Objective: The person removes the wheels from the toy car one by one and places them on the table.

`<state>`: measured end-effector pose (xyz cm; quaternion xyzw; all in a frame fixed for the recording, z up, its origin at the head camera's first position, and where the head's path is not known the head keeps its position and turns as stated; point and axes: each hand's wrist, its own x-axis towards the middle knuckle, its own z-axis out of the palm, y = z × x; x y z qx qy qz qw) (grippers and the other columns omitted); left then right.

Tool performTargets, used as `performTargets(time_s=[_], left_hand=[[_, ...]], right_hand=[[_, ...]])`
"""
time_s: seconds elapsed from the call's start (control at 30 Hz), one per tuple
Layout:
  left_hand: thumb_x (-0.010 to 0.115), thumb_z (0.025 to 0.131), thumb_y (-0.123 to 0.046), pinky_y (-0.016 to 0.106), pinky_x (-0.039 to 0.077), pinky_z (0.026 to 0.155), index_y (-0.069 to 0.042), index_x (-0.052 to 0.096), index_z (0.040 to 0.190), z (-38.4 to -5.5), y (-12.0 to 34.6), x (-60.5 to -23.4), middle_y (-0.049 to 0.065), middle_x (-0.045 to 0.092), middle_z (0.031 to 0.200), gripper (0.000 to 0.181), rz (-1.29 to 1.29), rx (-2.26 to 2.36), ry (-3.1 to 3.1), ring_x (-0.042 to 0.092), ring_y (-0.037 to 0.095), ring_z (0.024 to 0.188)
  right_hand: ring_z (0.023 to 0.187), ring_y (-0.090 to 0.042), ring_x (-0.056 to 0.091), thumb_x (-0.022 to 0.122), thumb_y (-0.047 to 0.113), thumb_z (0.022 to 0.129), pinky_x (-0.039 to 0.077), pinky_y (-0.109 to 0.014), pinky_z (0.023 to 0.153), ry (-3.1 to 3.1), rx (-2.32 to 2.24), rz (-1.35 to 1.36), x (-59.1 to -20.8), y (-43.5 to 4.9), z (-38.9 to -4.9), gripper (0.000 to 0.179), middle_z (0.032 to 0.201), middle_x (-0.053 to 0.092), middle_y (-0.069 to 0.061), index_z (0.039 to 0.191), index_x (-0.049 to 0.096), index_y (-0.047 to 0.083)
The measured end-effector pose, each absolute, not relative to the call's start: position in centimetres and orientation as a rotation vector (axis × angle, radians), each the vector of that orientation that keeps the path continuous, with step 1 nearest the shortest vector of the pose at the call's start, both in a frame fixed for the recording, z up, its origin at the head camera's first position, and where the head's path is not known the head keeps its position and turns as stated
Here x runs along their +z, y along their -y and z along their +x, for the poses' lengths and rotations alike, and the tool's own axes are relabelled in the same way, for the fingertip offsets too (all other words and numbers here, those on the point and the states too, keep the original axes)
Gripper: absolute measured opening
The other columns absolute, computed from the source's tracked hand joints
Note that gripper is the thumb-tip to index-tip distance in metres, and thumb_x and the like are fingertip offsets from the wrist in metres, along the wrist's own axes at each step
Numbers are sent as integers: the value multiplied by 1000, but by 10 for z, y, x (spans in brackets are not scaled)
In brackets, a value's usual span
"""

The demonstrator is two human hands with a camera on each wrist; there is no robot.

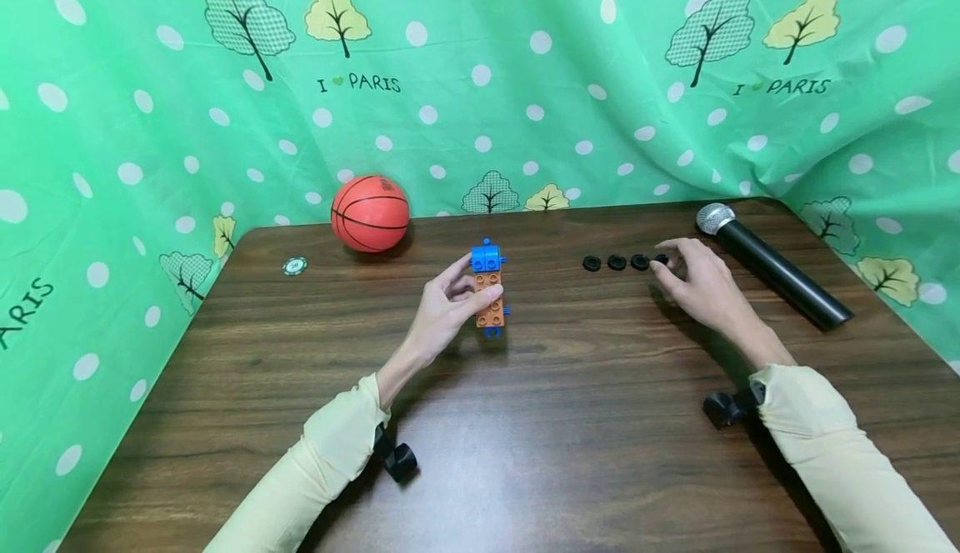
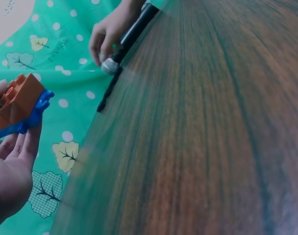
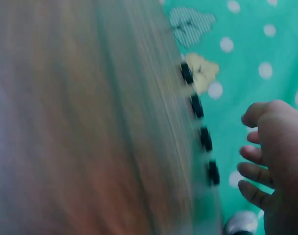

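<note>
My left hand (image 1: 450,307) pinches a toy-brick assembly between thumb and fingers, over the middle of the table. This assembly (image 1: 489,284) has an orange studded body with a blue block at its far end and blue clips along its side and near end. In the left wrist view, blue pieces line the underside of the orange brick (image 2: 21,100). Several small black wheels (image 1: 616,262) stand in a row at the back right. Above the row's right end hovers my right hand (image 1: 705,282), fingers loosely bent and holding nothing. Its fingertips partly cover the rightmost wheel (image 1: 661,260).
A black microphone (image 1: 780,274) with a silver head lies right of my right hand. The red basketball (image 1: 371,213) sits at the back left, and a poker chip (image 1: 295,266) lies farther left. A green printed curtain (image 1: 480,112) hangs behind the wooden table (image 1: 570,453).
</note>
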<state>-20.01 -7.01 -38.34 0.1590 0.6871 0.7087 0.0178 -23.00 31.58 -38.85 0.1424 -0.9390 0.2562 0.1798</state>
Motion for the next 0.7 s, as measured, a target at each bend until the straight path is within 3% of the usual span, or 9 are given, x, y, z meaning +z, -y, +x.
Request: performTargets(time_s=[0.17,0.3,0.47,0.7], left_hand=[[74,93,-14,22,43,68,-4,41,156,-200,68,-385,0,57,83,72,494,2201,-2125,48,9,70],[74,93,-12,24,51,77,-4,42,149,-200,64,-385,2,66,93,64,481,2225,-2070,61,11,78],[73,93,-10,26,53,79,-4,44,141,-199,62,-386,3,68,94,57,491,2220,-2040,65,12,81],[70,95,-8,28,55,75,-3,51,148,-199,64,-386,8,71,99,56,642,2082,-2064,66,14,82]], right_hand=[[84,-22,54,67,5,98,41,-35,74,2517,712,606,-383,-289,-218,21,93,60,-10,118,66,-3],[82,-20,53,71,-1,93,40,-29,72,2416,730,756,-381,-267,-210,21,89,58,-5,114,67,-1],[82,-18,53,74,-4,88,41,-26,73,2322,784,904,-378,-242,-203,27,89,58,-4,115,68,0],[91,-21,59,77,-4,86,47,-29,78,2254,873,1040,-371,-215,-194,40,100,63,-6,124,66,2]])
